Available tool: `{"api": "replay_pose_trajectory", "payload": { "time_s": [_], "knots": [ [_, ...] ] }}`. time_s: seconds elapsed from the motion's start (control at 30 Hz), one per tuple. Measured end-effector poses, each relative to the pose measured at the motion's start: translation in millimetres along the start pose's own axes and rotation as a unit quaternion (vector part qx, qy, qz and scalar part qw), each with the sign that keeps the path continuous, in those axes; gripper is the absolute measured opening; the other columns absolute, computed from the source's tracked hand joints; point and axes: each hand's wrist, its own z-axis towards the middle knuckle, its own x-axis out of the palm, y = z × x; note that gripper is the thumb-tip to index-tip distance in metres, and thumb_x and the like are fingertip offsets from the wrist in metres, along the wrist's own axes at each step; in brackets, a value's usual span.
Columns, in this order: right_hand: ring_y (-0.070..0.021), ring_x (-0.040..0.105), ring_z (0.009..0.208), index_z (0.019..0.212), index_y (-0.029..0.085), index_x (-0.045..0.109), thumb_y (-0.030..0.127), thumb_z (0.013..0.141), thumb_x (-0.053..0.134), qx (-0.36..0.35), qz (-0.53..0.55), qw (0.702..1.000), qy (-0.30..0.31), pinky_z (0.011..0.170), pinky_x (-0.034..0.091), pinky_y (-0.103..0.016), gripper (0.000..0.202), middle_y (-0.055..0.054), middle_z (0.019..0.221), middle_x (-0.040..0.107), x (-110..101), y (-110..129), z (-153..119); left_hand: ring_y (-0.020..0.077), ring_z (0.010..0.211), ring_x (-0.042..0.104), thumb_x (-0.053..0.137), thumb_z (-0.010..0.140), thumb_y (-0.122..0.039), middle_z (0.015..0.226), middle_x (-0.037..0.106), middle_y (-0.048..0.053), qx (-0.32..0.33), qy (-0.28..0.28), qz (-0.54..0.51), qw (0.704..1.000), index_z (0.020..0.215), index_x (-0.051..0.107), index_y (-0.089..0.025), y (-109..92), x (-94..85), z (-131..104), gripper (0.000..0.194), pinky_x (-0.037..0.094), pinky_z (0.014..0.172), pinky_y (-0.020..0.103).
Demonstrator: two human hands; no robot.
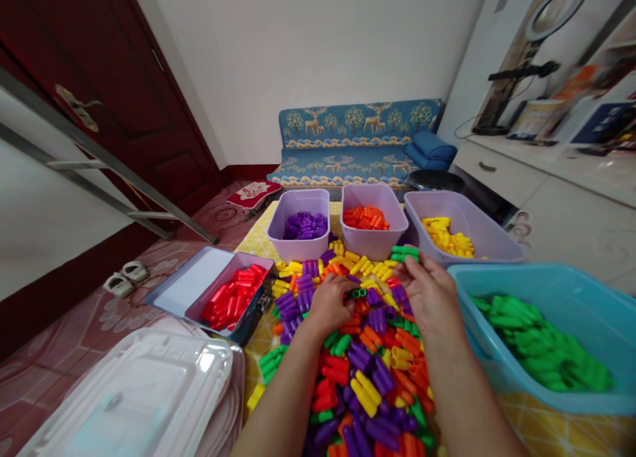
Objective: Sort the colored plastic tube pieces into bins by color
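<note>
A heap of small plastic double-tube pieces in purple, red, orange, yellow and green covers the middle of the table. My right hand pinches a green double-tube piece between thumb and fingers, just in front of the yellow pieces' bin. Over the heap's upper part, my left hand is closed, its fingertips on another green double-tube piece whose two round ends face me. Fingers partly hide this second piece. To the right of my right hand stands a blue tub holding green pieces.
Lilac bins hold purple, orange and yellow pieces along the far edge. At left are an open-lidded box with red pieces and stacked plastic lids. Beyond are a bench, a ladder and a white cabinet.
</note>
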Motion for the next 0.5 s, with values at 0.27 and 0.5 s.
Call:
{"api": "replay_pose_trajectory", "payload": {
  "time_s": [0.27, 0.5],
  "knots": [
    [-0.0100, 0.065, 0.102, 0.082, 0.020, 0.061, 0.020, 0.090, 0.049, -0.132, 0.196, 0.956, -0.171, 0.101, 0.048, -0.028, 0.014, -0.004, 0.096, 0.067, -14, 22, 7, 0.0234, 0.093, 0.057, 0.066, 0.073, -0.021, 0.094, 0.073, 0.004, -0.036, -0.010, 0.006, 0.999, 0.100, 0.073, -0.024, 2, 2.9, 0, 0.028, 0.046, 0.083, 0.032],
    [-0.0114, 0.063, 0.109, 0.085, 0.018, 0.061, 0.042, 0.099, 0.015, -0.095, 0.241, 0.945, -0.201, 0.092, 0.052, -0.026, 0.054, -0.008, 0.131, 0.056, -6, 37, -3, 0.0187, 0.086, 0.056, 0.057, 0.082, -0.024, 0.084, 0.065, 0.002, -0.058, -0.035, -0.037, 0.997, 0.085, 0.064, -0.019, 8, 6.4, -2, 0.010, 0.042, 0.076, 0.027]
  ]
}}
